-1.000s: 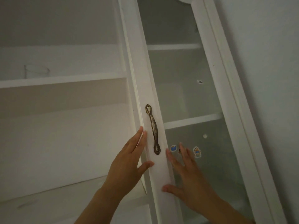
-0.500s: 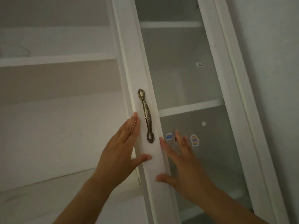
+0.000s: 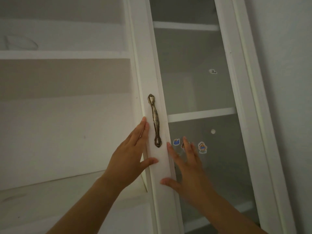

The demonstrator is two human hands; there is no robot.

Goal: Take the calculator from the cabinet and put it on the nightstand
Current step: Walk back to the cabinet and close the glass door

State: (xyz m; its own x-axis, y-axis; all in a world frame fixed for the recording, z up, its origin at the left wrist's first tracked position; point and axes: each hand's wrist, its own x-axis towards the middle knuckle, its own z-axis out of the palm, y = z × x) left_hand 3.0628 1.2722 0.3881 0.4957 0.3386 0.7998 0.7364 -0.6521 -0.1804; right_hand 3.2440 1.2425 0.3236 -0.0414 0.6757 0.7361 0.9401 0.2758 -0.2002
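No calculator is in view. A white cabinet door with a glass pane and a bronze handle stands in front of me. My left hand holds the door's left edge just below the handle, with its fingers along the side and its thumb across the front. My right hand lies flat on the glass, fingers spread, thumb on the white frame. Left of the door, bare cabinet shelves show.
A clear glass bowl sits on the upper left shelf. Small stickers are on the glass pane. More white shelves show behind the glass. A plain wall runs along the right.
Both hands stay on the door in the same places. The cabinet has shifted slightly downward in the view and back; the door's position looks unchanged.
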